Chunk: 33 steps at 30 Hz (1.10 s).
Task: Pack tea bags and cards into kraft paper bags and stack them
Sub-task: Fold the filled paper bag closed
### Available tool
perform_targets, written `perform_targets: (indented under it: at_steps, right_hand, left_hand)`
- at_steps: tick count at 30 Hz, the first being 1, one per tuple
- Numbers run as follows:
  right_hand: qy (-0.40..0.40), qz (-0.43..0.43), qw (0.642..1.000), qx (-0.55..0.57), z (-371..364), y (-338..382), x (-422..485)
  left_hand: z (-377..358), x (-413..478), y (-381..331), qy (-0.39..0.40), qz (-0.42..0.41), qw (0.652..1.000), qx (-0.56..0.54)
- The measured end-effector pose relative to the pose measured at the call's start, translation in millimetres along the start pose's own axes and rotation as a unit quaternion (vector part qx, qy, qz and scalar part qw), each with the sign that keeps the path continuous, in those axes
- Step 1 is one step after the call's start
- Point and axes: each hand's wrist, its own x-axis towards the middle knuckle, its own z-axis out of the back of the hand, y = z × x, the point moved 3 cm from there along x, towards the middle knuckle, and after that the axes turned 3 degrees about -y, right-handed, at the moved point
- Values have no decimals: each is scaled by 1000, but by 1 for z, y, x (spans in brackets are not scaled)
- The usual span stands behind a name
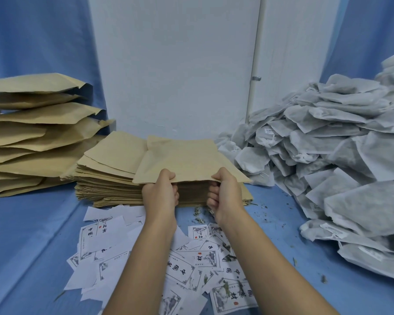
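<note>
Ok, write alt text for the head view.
Left hand and right hand pinch the near edge of a kraft paper bag over a stack of flat bags. Bulging bags sit left, tea bags right, printed cards in front.

Two hands: left hand (pixel 160 192), right hand (pixel 224 194). One kraft paper bag (pixel 191 162) between them. One stack of flat kraft paper bags (pixel 109 178), beyond counting. One pile of filled kraft paper bags (pixel 32 133), roughly ten. One heap of tea bags (pixel 339 155), dozens. Some twenty printed cards (pixel 182 264).
</note>
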Motion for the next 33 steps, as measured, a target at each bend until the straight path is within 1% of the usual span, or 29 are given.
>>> perform_targets:
  at_steps: [2,4,7,9,13,15,19,21,24,27,30,33]
  right_hand:
    - [17,-6,1000,-7,-2,-1,0]
    - [47,-16,998,-22,-6,-4,-1]
    - [87,-26,994,-61,-13,-12,-5]
    - [102,-37,991,-78,-15,-15,-7]
    - [70,-53,996,-12,-5,-9,-1]
    - [70,-57,996,-3,-5,-8,-1]
    - [105,-48,991,-73,-11,-14,-4]
    - [121,-57,986,-98,-10,-16,-5]
    - [103,-67,991,-54,-6,-13,-3]
    - [104,-57,992,-37,-7,-12,0]
    - [125,-47,989,-70,-12,-15,-2]
    - [150,-37,980,-127,-14,-16,-5]
  left_hand:
    - [0,0,2,-12,-1,1000,-12]
    - [-1,1,4,-6,1,1000,-11]
    - [-8,-3,10,56,22,996,71]
    - [-10,-4,12,70,23,994,87]
    - [-6,0,6,35,2,997,70]
    - [-6,0,7,40,7,997,62]
    - [-13,-7,13,95,28,990,100]
    - [-12,-7,11,92,20,991,92]
    - [-8,-2,7,63,3,995,75]
    - [-8,-2,8,70,15,995,65]
    - [-12,-6,12,100,29,991,88]
    - [-11,-4,13,87,34,993,78]
